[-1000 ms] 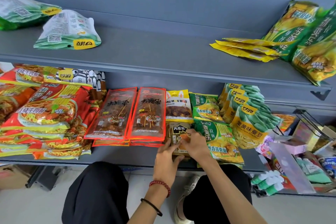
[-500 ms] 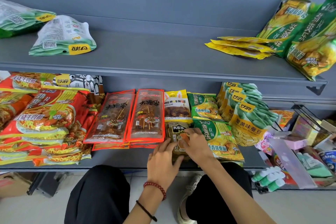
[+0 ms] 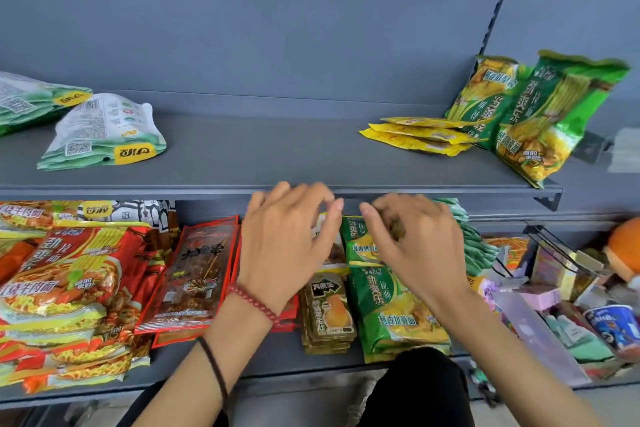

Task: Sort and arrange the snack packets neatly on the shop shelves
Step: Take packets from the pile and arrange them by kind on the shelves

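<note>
Now both hands are hovering side by side in front of the lower shelf, close to the front edge of the upper shelf. The left hand and the right hand are showing loosely bent fingers and are holding nothing. Beneath them the brown snack packets are lying in a small stack between the red skewer packets and the green noodle packets

Your upper shelf holds two white-green packets at its left end, three flat yellow packets and two green noodle packets at its right end; below it lie two further green packets.
</note>
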